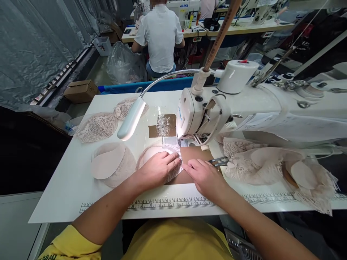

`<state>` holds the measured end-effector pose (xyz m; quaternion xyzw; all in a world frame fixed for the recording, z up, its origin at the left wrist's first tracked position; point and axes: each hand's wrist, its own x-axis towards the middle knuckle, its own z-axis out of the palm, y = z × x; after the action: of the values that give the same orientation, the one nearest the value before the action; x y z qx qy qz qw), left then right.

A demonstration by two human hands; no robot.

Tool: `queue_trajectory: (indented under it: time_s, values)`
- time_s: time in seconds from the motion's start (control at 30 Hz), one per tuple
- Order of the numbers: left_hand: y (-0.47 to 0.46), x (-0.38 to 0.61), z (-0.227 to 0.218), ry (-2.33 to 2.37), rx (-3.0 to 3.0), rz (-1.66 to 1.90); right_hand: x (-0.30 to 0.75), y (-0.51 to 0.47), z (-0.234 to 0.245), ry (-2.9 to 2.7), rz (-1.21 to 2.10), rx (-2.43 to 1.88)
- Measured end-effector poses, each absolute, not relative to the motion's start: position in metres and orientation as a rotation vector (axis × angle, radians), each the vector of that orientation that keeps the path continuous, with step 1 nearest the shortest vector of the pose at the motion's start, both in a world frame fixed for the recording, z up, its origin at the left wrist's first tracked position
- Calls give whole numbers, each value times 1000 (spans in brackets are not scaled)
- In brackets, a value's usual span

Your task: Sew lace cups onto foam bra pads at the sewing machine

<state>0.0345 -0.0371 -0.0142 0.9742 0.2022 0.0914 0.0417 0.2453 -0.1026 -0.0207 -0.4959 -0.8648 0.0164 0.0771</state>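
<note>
Nearest, well in front of the machine [189, 112], a printed ruler [173, 204] edges the glossy white table [67, 195]; closer to its needle, the right hand [207, 178], fingers bent, and the left hand [157, 168], fingers laid over the cloth, meet at the edge of a rounded, lace-trimmed cup [148, 153] just before the needle, though I cannot tell whether either pinches it. Metal snips [222, 161] and crumpled, fringed lace [260, 166] lie right of the needle, smooth oval pads [107, 160] and a webby lace piece [97, 126] left of it, and beyond the machine sits a person in a white shirt [162, 36].
</note>
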Motion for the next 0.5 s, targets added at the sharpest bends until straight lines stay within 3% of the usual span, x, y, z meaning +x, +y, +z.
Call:
queue_trajectory:
  time_s: [0.5]
  values:
    - [-38, 42, -17, 608, 3153, 144, 244, -106, -26, -2507, -7, -1458]
